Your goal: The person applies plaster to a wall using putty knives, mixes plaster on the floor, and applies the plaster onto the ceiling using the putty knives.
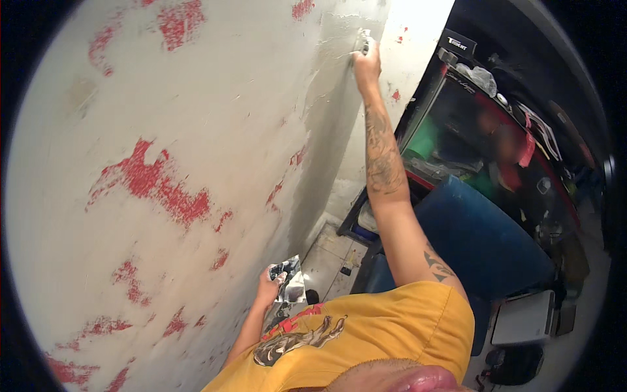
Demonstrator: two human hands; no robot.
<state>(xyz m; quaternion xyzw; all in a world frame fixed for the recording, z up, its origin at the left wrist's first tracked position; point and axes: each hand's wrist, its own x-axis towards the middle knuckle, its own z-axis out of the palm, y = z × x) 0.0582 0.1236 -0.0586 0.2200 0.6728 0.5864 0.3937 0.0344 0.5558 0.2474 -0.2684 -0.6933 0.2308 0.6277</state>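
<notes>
My right hand (367, 64) is raised at the end of a stretched arm, near the wall's corner. Its fingers are wrapped round a small putty knife (364, 44) smeared with white paste, mostly hidden by the hand. The tool is at a damp grey strip of the wall (320, 124); whether it touches cannot be told. Lower down, close to my body, my left hand (266, 287) grips a shiny, squarish metal plate (295, 285) by its side. White and dark smears cover the plate. Red patches (157, 176) show through the whitish wall coat.
To the right stand a blue chair (486, 228) and a dark glass-fronted cabinet (457, 117) with things piled on it. A white flat box (522, 318) and a dark bag (516, 364) lie on the floor. Tiles (326, 255) run along the wall's foot.
</notes>
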